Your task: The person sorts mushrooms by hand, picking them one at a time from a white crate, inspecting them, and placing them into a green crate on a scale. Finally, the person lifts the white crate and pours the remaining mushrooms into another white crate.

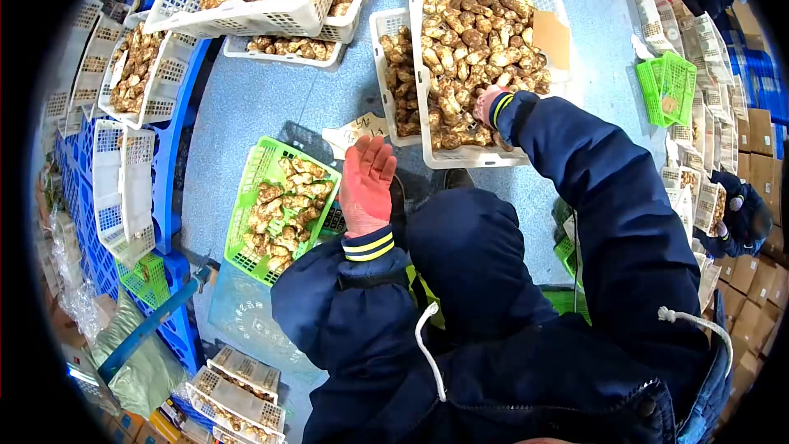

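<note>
My right hand [491, 105], in a pinkish glove, reaches into a large white crate [477, 156] heaped with brown-and-cream mushrooms [472, 37]. Its fingers are curled together at a mushroom among the others, their tips partly hidden. My left hand [367, 185], gloved with a reddish palm, is held palm up with its fingers stretched out and nothing in it. Just left of it, a green basket [238, 230] holds mushrooms [283, 210] and some green leaves. A torn piece of cardboard with writing [357, 133] lies beyond the left hand.
A brown cardboard piece [551, 39] rests in the large crate. Stacked white crates of mushrooms [308, 20] stand at the upper left. Blue plastic pallets [168, 189] and more crates line the left side. At the right are a green basket [667, 86], crates, cartons and another person [740, 210].
</note>
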`<action>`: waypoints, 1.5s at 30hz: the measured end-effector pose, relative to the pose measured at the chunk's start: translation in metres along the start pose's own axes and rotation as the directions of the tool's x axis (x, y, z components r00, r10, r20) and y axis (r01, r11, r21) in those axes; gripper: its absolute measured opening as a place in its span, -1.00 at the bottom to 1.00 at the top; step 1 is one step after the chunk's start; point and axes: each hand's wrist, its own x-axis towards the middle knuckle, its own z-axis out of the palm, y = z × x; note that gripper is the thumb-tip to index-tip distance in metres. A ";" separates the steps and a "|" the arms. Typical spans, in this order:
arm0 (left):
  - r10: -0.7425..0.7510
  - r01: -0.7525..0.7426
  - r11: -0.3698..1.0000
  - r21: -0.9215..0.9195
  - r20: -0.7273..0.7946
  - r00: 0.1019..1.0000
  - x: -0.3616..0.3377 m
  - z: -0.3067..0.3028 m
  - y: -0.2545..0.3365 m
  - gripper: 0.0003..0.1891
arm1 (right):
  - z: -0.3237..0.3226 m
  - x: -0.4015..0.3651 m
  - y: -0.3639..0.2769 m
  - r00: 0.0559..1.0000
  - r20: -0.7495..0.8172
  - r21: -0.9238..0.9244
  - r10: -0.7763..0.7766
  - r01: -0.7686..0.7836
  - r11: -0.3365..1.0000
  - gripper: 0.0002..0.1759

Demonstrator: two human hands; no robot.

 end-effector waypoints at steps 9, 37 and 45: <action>0.001 -0.001 1.000 -0.013 -0.012 1.000 -0.001 -0.001 -0.001 -0.62 | -0.022 -0.021 0.005 0.997 0.001 -0.030 -0.077 0.077 0.997 -0.63; -0.013 0.013 1.000 -0.015 -0.002 1.000 0.000 0.002 -0.004 -0.63 | -0.025 -0.045 0.014 0.979 -0.093 -0.049 -0.182 0.178 0.983 -0.69; -0.013 0.013 1.000 -0.018 0.002 1.000 0.000 -0.005 -0.003 -0.65 | -0.015 -0.023 0.004 0.984 0.100 0.026 -0.146 0.144 0.989 -0.47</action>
